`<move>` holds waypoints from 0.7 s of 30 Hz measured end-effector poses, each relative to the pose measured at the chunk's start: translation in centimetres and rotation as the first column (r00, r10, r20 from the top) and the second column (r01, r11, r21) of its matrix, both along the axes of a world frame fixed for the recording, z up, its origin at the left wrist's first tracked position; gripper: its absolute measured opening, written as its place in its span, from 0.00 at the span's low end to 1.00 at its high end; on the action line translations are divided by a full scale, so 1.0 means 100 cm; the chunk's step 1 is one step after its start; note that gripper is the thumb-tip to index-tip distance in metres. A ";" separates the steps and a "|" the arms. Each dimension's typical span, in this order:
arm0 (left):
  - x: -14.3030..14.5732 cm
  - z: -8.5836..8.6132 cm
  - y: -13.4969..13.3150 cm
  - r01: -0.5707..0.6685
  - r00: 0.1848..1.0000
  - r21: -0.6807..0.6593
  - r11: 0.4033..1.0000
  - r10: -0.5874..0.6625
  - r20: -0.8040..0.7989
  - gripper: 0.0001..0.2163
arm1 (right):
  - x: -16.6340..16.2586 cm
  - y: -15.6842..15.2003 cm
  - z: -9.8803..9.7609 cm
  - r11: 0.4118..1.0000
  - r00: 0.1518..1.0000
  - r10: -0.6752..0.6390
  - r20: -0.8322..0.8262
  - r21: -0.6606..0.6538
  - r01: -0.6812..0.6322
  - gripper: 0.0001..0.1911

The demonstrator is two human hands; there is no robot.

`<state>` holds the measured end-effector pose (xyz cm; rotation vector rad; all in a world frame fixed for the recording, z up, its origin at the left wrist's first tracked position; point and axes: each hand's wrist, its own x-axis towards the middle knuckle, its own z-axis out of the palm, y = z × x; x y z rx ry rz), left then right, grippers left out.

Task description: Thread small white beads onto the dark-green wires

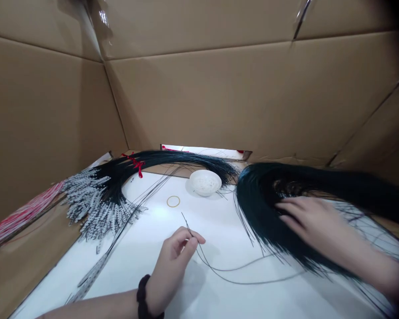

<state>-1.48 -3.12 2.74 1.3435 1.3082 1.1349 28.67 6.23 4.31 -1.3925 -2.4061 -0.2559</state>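
My left hand (177,261), with a dark hair tie (142,297) at its wrist, pinches two thin black cords (216,269) between thumb and fingertips. The short ends stick up above the fingers, and the rest trails right across the white table. On the right, my right hand (314,226) is blurred by motion at the inner side of a thick curved bundle of dark cords (249,199). Its thumb and fingers look apart; the fingertips lie against the dark cords, and no held cord can be made out.
A small white bowl (205,184) with tiny pale pieces stands mid-table, near a yellow rubber band (173,201). At left lies another dark bundle (179,156) with red ties (138,165), grey-white braided ends (103,217) and pink-red threads (29,208). Cardboard walls (199,97) enclose the table (146,266).
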 end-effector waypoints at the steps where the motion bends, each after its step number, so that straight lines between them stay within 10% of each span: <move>1: 0.000 -0.002 0.000 -0.004 1.000 0.009 1.000 0.004 0.000 0.09 | -0.026 -0.008 -0.002 0.989 0.996 0.070 -0.053 -0.123 -0.076 0.16; 5: -0.002 -0.010 0.003 -0.011 0.998 0.028 1.000 0.009 0.067 0.08 | -0.124 -0.040 -0.012 0.731 0.887 0.175 -0.427 -0.547 -0.408 0.15; 11: -0.001 -0.025 0.006 0.001 0.969 -0.033 0.999 0.007 0.248 0.07 | -0.160 -0.055 -0.019 0.401 0.661 -0.096 -0.744 -0.637 -0.658 0.15; 21: 0.000 -0.029 0.007 -0.036 0.976 -0.101 0.994 0.056 0.211 0.07 | -0.152 -0.057 -0.031 0.490 0.686 -0.168 -0.708 -0.664 -0.566 0.13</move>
